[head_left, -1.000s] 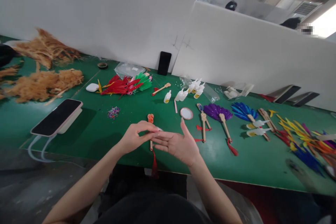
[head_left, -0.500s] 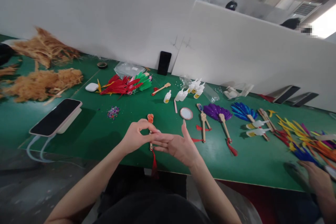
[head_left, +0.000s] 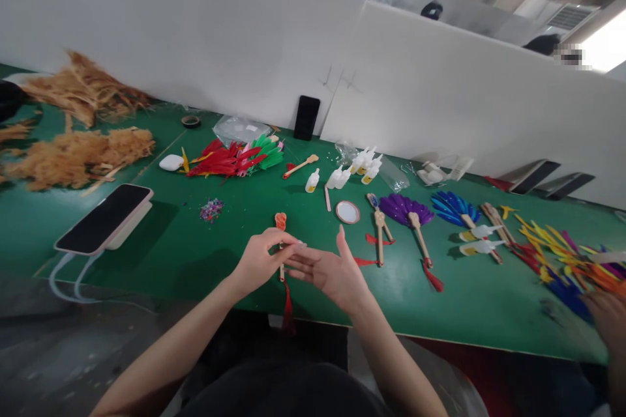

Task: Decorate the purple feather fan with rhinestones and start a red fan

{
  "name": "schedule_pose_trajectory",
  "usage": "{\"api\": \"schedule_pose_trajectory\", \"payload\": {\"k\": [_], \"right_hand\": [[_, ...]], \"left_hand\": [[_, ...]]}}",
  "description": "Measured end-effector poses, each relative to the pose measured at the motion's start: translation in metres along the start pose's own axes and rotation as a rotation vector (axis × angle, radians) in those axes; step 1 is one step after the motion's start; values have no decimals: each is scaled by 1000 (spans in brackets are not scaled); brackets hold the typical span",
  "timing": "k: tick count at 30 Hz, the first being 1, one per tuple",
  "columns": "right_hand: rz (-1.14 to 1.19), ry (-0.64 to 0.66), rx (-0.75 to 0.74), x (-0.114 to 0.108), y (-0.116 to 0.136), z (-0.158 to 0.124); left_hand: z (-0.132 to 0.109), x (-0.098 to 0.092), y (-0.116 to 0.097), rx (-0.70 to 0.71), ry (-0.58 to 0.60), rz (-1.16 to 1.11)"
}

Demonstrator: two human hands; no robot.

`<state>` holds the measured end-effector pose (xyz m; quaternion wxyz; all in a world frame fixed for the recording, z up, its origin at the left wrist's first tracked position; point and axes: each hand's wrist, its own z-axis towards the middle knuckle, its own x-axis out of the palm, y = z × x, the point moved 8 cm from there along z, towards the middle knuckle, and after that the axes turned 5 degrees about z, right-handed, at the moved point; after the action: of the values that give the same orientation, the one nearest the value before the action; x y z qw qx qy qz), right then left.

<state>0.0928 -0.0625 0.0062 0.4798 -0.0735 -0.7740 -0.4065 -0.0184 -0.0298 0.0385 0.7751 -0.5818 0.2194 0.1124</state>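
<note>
1. I see the pale wooden stick with an orange, rounded head (head_left: 282,268) lying on the green-topped table (head_left: 440,313), right beneath the hands, its head pointing away from the body.
2. The left hand (head_left: 254,265) brings its thumb and forefinger together at the fingertips of the right hand (head_left: 337,278). I cannot tell whether something small sits between them.
3. The right hand is spread, palm exposed, thumb raised and 4 fingers reaching left. Both hands pass over the stick's middle; I cannot make out whether either touches it.
4. I judge the stick light and stiff: bare wood, easy for 2 fingertips to lift, unlikely to bend.
5. Its orange head looks like the delicate end. The surface is too small for me to read, so I would treat it as possibly tacky and keep fingers off.
6. The long red thread tassel (head_left: 288,309) at the near end looks soft and limp, and hangs over the table's front edge. It could drag or snag, so I count it a poor hold.
7. The best grip, I think, is on the bare lower shaft, between head and tassel.
8. Nearby lie a small heap of multicoloured bits (head_left: 211,210) on the left and a round white dish with a pinkish rim (head_left: 347,212) on the right.
</note>
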Motion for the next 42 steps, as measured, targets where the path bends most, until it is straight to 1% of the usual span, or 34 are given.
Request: {"api": "schedule_pose_trajectory", "payload": {"k": [2,4,6,9,11,13,16,18,21,23,25,26,27,28,30,31,32,34,37,40,42], "right_hand": [[88,4,32,-1,-2,1],[152,12,71,-1,-4,1],[193,29,94,3,-4,1],[187,63,91,9,-2,2],[162,68,85,10,-1,3],[153,61,87,10,-2,6],[173,24,99,9,-7,11],[167,-3,122,10,-14,15],[106,20,140,19,-22,20],[58,36,133,22,-25,23],[-29,-22,101,15,-25,24],[-114,-81,56,8,-23,24],[-239,-160,-16,-2,-18,23],[-398,-242,-104,-11,-12,21],[-734,-350,-261,-22,-3,18],[-860,-352,-295,-25,-5,18],[-938,-324,-299,-26,-11,20],[-973,-254,-294,-28,-25,25],[-906,-198,-309,-26,-40,28],[-820,-170,-295,-24,-42,27],[-820,-213,-344,-26,-28,24]], "left_hand": [[-3,-1,0,43,-19,-12],[-4,-1,4,32,10,-48],[-4,0,11,-35,71,-114],[-4,2,20,-142,165,-238],[-5,0,22,-175,165,-262],[-6,-5,20,-169,100,-215],[-10,-13,15,-112,-51,-94],[-11,-16,17,-129,-138,-47],[-11,-21,36,-265,-222,-142],[-10,-33,52,-330,-295,-212],[-11,-57,67,-358,-397,-127],[-11,-70,74,-378,-415,-26],[-11,-83,82,-398,-431,103],[-10,-95,90,-406,-422,240],[-5,-112,101,-344,-404,516],[-3,-118,107,-308,-397,657],[-1,-121,113,-280,-395,776],[1,-124,124,-245,-401,915],[-3,-121,130,-213,-446,926],[-14,-108,116,-148,-500,842],[-26,-90,101,-79,-496,780]]}}
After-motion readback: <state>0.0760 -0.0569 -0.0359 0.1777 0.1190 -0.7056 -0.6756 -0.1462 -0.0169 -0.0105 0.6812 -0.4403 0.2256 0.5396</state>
